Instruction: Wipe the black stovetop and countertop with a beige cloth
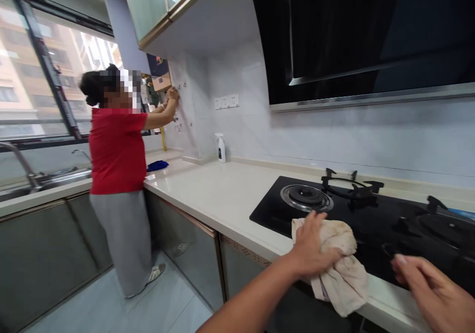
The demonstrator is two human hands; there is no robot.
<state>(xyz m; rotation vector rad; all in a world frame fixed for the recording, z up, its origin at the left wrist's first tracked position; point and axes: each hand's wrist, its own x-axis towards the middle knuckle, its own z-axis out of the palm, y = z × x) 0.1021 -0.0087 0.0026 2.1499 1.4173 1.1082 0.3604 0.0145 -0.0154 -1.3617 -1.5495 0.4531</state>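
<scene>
Cloth [349,273] on front of cooktop [270,207]

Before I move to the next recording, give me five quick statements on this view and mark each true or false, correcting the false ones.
1. The left-hand grip rests on a pale cloth at the front of the hob. True.
2. The right-hand grip presses on that cloth as well. False: it is apart from the cloth, near the hob's front edge.
3. A white spray bottle stands upright on the counter. True.
4. The co-worker wears a green top. False: the top is red.
5. A black pan support sits over the left burner. False: it is beside that burner, not over it.
</scene>
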